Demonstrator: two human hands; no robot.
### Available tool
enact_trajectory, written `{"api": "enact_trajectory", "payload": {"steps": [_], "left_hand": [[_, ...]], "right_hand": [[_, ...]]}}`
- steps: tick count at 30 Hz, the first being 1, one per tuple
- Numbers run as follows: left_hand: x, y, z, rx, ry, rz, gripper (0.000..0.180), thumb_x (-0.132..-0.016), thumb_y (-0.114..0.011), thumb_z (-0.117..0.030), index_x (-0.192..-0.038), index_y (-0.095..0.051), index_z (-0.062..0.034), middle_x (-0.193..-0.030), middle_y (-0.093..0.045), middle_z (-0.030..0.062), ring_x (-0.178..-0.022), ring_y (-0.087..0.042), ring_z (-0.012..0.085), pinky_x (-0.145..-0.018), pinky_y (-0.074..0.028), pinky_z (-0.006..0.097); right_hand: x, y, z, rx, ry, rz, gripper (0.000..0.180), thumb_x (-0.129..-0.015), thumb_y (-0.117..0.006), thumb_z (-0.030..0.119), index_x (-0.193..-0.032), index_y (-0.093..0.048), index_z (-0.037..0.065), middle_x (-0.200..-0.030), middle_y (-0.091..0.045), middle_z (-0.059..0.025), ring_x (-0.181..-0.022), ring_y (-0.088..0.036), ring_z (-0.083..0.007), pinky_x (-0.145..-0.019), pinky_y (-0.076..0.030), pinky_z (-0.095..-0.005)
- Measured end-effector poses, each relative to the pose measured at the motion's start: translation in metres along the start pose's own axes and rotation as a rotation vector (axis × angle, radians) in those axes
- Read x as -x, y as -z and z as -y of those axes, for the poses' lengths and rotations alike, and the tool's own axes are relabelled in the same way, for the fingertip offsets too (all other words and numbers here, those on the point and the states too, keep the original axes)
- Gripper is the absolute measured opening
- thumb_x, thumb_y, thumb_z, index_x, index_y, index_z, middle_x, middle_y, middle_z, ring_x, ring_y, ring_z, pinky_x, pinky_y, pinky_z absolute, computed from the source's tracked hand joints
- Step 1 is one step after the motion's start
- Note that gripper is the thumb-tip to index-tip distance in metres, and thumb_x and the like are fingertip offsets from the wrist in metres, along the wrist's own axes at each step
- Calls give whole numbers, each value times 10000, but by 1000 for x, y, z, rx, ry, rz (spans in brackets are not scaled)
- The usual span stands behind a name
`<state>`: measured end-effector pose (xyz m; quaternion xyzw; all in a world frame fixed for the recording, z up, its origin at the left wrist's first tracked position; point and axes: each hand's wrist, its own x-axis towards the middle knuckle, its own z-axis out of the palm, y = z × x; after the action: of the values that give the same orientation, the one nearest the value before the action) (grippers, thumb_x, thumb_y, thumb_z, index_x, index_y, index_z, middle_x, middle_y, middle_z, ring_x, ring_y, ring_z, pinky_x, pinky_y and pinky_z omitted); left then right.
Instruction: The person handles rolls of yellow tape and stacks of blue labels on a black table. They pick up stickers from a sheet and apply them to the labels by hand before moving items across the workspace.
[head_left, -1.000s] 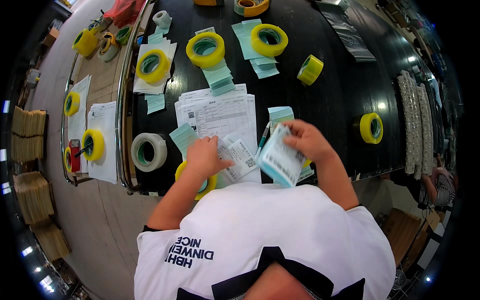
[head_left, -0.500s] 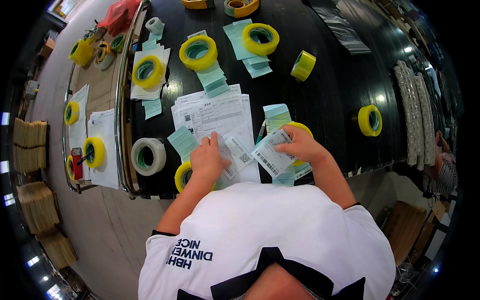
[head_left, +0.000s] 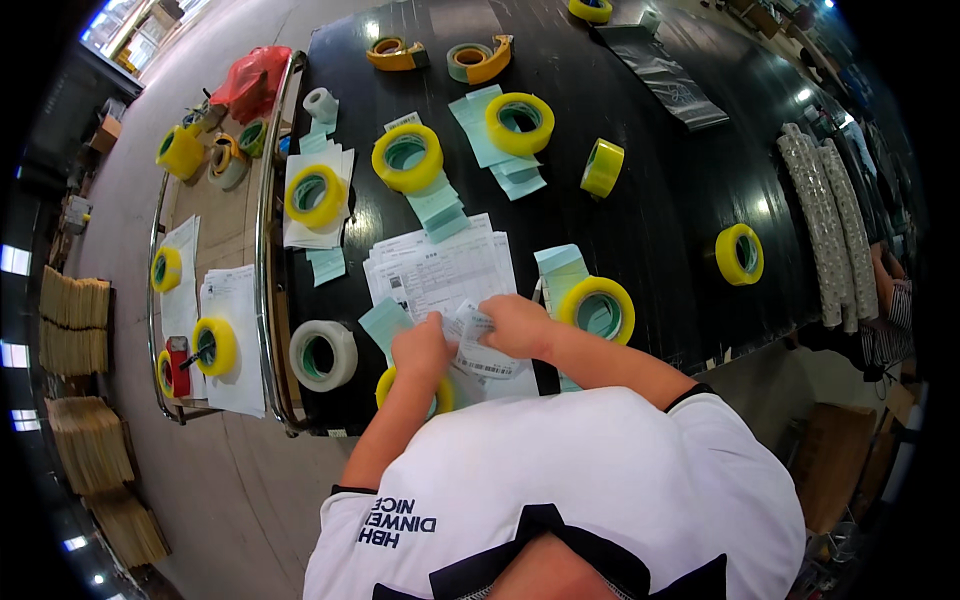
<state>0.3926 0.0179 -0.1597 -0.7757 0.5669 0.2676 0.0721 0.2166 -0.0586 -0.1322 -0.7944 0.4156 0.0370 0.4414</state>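
My left hand (head_left: 422, 347) and my right hand (head_left: 512, 324) meet over a small stack of white printed slips (head_left: 474, 345) at the near edge of the black table (head_left: 660, 200). Both hands pinch the slips between their fingers. A stack of larger white printed sheets (head_left: 440, 272) lies just beyond the hands. A yellow tape roll (head_left: 598, 308) sits on green slips right of my right hand. Another yellow roll (head_left: 392, 385) is partly hidden under my left forearm. A white tape roll (head_left: 322, 354) lies left of my left hand.
Several yellow tape rolls (head_left: 406, 156) rest on green and white paper piles across the table. Two tape dispensers (head_left: 482, 58) stand at the far edge. A cart (head_left: 205, 300) on the left carries more rolls and papers. Rolled bubble wrap (head_left: 835, 220) lies at right.
My right hand has come down and left with the slips, from beside the yellow roll to meet my left hand. The yellow roll on the green slips is now uncovered.
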Motion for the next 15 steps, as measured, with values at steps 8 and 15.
{"api": "enact_trajectory", "payload": {"steps": [8,15], "left_hand": [[-13,-8,21,824,-226,-128,182,-905,-642,-184,-995,-689,-33,-916,-711,129,-794,-678,253,-717,-515,373],[-102,83,27,583,-426,-463,262,-864,-687,-126,-1119,-686,-68,-1114,-684,116,-956,-672,251,-814,-523,373]], "right_hand": [[-6,11,-18,-211,281,-119,398,-799,-722,167,-1144,-616,-1,-1194,-611,-228,-1065,-613,-366,-902,-500,-404],[-53,89,-30,-603,25,-114,700,-839,-699,131,-1451,-379,15,-1276,-583,-206,-1136,-604,-262,-908,-512,-349]]}}
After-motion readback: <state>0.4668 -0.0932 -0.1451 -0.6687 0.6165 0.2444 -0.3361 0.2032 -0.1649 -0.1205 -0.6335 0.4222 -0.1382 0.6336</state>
